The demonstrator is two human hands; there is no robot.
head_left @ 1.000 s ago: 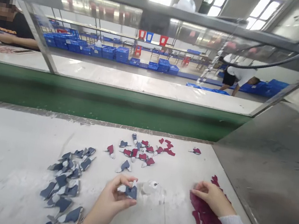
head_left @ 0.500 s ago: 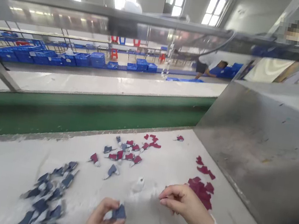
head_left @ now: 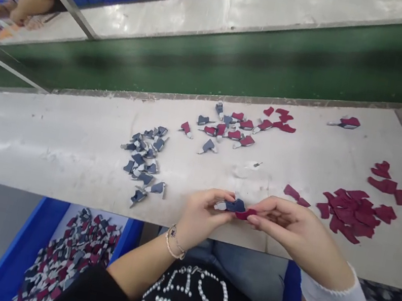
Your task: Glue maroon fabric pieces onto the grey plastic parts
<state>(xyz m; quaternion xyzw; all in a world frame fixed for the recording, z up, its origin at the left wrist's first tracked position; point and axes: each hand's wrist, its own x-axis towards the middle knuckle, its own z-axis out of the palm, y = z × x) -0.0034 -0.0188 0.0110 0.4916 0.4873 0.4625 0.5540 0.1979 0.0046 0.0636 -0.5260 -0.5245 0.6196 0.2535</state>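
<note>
My left hand (head_left: 197, 217) pinches a small dark-blue and white plastic part (head_left: 234, 206) between thumb and fingertips, just above the table's near edge. Opposite it, my right hand (head_left: 289, 224) grips a thin curved maroon piece (head_left: 244, 215), whose left end touches the underside of the blue part. Whether the two are joined I cannot tell. Right of my right hand lies a pile of loose maroon pieces (head_left: 355, 215). Beyond my left hand, several blue-and-white parts (head_left: 148, 154) form a group. Farther back are parts with blue or maroon sides (head_left: 234, 134).
A blue bin (head_left: 26, 239) full of mixed parts stands below the white table (head_left: 70, 149) at left. One maroon-sided part (head_left: 350, 123) lies at the back right. A green panel (head_left: 216, 60) borders the far side. A co-worker's forearm (head_left: 36, 2) shows at upper left.
My view has tilted down and left, bringing the bin into sight. My hands have come together; the maroon piece in my right hand now meets the blue part in my left.
</note>
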